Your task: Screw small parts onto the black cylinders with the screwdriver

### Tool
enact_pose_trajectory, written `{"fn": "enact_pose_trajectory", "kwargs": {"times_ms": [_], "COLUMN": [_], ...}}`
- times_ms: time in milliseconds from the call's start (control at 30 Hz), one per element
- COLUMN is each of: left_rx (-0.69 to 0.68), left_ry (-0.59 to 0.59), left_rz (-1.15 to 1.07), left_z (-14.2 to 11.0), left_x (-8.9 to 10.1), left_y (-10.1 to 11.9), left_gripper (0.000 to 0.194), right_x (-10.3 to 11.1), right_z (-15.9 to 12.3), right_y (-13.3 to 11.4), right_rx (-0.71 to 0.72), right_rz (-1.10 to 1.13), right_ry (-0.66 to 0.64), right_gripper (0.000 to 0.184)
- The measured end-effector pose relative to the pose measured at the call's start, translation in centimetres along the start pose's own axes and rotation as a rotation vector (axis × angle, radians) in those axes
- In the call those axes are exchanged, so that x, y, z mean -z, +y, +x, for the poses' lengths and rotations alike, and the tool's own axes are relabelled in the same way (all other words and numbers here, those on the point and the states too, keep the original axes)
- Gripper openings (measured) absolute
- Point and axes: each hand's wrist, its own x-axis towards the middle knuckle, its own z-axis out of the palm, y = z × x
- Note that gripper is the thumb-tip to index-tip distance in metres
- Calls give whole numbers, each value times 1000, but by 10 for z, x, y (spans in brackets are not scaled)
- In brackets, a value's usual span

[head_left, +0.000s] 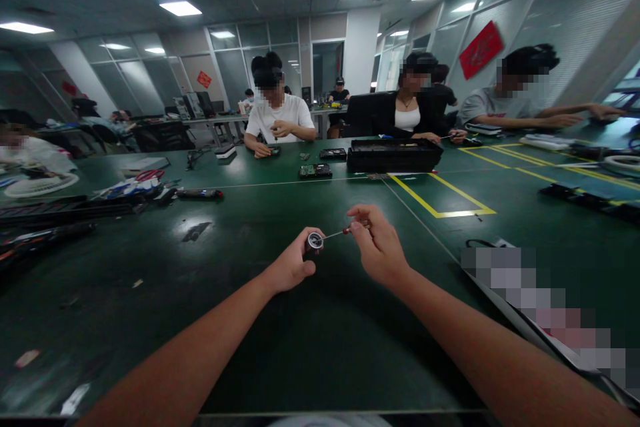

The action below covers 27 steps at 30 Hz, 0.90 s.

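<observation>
Above the green table (330,347), the left hand (295,265) curls around a short dark cylinder (313,243) with a silvery rim; at its open end sits the tip of a thin metal-shafted screwdriver (334,235), whose reddish handle (347,230) the right hand (377,247) pinches.

Before you, the screwdriver (347,231) is right of the cylinder (314,242); a box (393,159) lies beyond both (on your table (320,347)).

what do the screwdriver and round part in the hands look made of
Screwdriver: likely a smooth metal shaft, thin, straight and greyish; reddish handle, perhaps plastic, too small to be sure. Round part: dark body, possibly plastic; pale, shiny rim, either metal or glossy plastic.
</observation>
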Motion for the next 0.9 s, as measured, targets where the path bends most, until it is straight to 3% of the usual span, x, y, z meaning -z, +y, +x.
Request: {"fn": "enact_pose_trajectory", "kwargs": {"times_ms": [267, 533, 733, 900], "left_rx": [36, 230, 194, 203], "left_ry": [25, 52, 91, 138], "left_rz": [-1, 260, 357, 352], "left_z": [-1, 0, 1, 2], "left_x": [0, -6, -10, -7], "left_y": [-7, 4, 3, 1], "left_gripper": [82, 32, 26, 23], "right_x": [1, 0, 1, 0], "right_z": [4, 3, 6, 5], "right_y": [-10, -7, -9, -7], "right_rx": [-29, 23, -39, -57], "right_rz": [-111, -126, -213, -161], "right_ry": [-20, -75, -47, -97], "right_gripper": [24, 32, 32, 35]}}
